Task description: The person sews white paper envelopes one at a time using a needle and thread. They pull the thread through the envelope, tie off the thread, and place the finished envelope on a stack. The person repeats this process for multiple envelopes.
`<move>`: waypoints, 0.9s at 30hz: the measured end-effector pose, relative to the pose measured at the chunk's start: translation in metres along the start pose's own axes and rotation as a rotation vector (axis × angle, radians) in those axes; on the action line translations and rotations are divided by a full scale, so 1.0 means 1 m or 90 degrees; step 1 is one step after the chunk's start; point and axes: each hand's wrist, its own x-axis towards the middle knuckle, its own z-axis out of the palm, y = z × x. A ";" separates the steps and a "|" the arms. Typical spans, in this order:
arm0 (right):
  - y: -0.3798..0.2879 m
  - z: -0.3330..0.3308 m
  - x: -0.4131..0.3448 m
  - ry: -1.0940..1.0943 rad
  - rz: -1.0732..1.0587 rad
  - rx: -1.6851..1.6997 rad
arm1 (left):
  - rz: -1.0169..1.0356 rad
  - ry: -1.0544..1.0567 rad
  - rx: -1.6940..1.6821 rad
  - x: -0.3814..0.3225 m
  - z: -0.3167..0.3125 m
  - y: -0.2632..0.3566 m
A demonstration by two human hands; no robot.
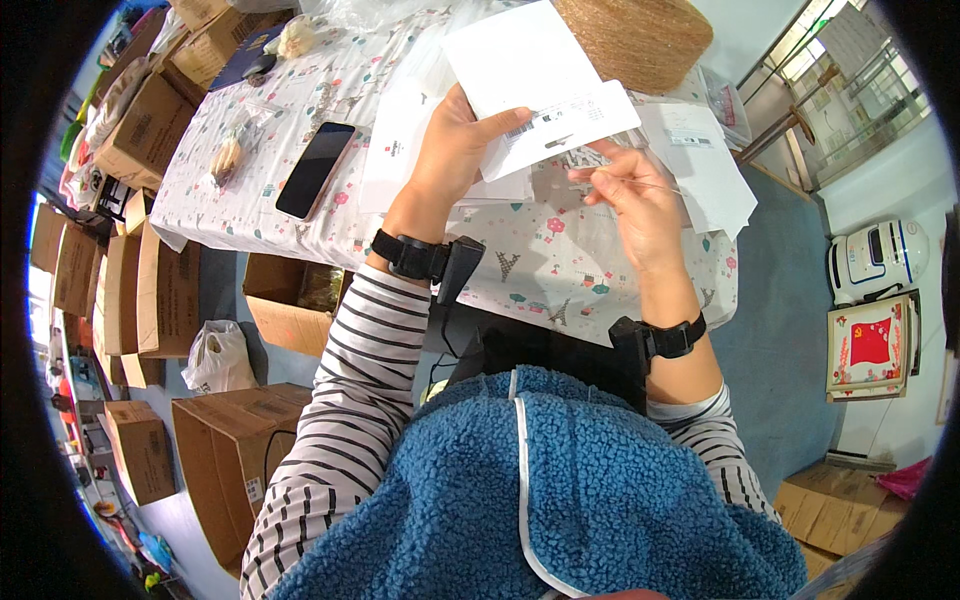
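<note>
My left hand point(446, 146) grips a folded white card point(525, 56) over the table, thumb on its face. The card's lower flap point(577, 127) has a hang slot and bears print and a barcode. Just to the right, my right hand point(637, 202) pinches a thin pale strand point(651, 184) between thumb and fingers. Its index finger reaches the flap's lower edge; whether it touches cannot be made out. Beneath the left hand lie more white cards point(386, 154), some printed. Another stack of white cards point(701, 169) rests right of my right hand.
A patterned tablecloth point(510, 262) covers the table. On it are a smartphone point(315, 171), a small clear bag point(229, 154) with tan contents, and a large brown fibrous bundle point(637, 41). Cardboard boxes point(169, 292) crowd the floor at left. A white appliance point(874, 259) stands at right.
</note>
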 end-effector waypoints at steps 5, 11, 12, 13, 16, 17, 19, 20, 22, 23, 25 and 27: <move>0.010 0.013 0.005 -0.112 0.004 0.044 | -0.006 -0.028 0.038 -0.002 0.000 0.003; 0.014 0.014 0.004 -0.068 -0.010 0.062 | 0.007 -0.038 0.101 -0.001 0.000 0.001; 0.014 0.014 0.003 -0.050 -0.003 0.061 | 0.008 -0.037 0.114 -0.001 0.000 0.001; 0.015 0.013 0.002 -0.032 0.002 0.059 | 0.007 -0.037 0.104 -0.002 0.000 0.000; 0.016 0.009 0.000 0.012 0.025 0.026 | 0.005 -0.037 0.100 -0.002 0.000 0.000; 0.015 0.007 -0.001 0.020 0.029 0.015 | 0.003 -0.040 0.109 -0.002 0.000 0.000; 0.016 0.002 -0.001 0.006 0.045 0.000 | 0.002 -0.035 0.102 -0.002 0.000 -0.001; 0.016 -0.001 -0.001 0.004 0.059 -0.010 | 0.003 -0.028 0.085 -0.002 0.000 -0.001; 0.016 -0.007 -0.002 0.003 0.067 -0.022 | 0.005 -0.020 0.055 -0.002 0.000 -0.002; 0.016 -0.011 -0.003 0.004 0.073 -0.029 | 0.005 -0.019 0.042 -0.002 0.000 -0.003; 0.015 -0.016 -0.002 0.085 0.097 -0.143 | 0.001 -0.021 0.036 -0.002 -0.001 -0.003; 0.010 -0.023 -0.001 0.149 0.102 -0.240 | -0.018 -0.021 0.057 -0.002 -0.001 -0.002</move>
